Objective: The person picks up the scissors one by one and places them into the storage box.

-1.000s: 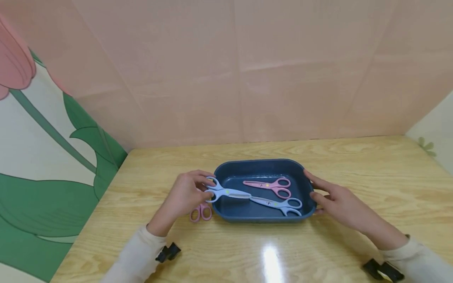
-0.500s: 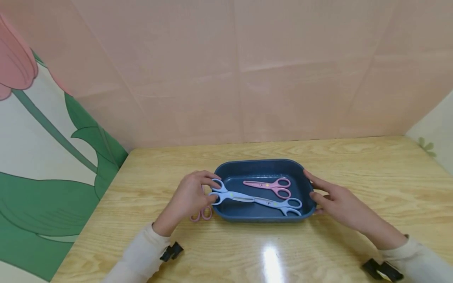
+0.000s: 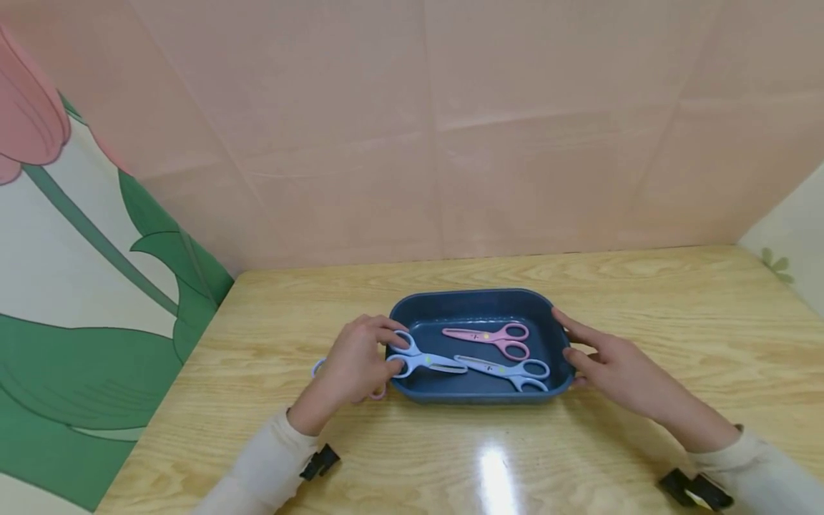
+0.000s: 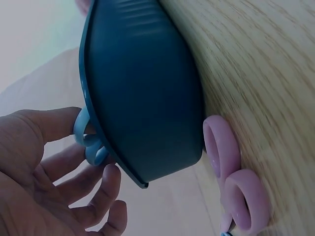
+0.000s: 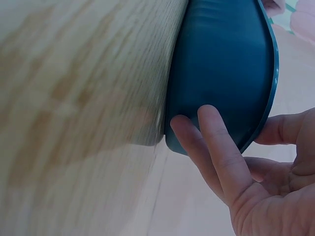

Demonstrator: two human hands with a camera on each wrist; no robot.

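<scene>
In the head view my left hand pinches a pair of light blue scissors by the handle loops. Their blades point right and lie low over the floor of a dark blue tray, with the tips overlapping a second pair of blue scissors. The left wrist view shows the held handles right at the tray's rim. My right hand grips the tray's right end, thumb at the rim and fingers against the outer wall. Pink scissors lie inside the tray, behind the blue ones.
Beside the tray's left end, pink scissors lie on the wooden table, mostly hidden by my left hand in the head view. Part of a blue loop shows left of that hand. A pink wall covering stands behind the table.
My left hand has moved right and slightly nearer, taking the blue scissors further over the tray, blades angled more toward the front. My right hand has stayed on the tray.
</scene>
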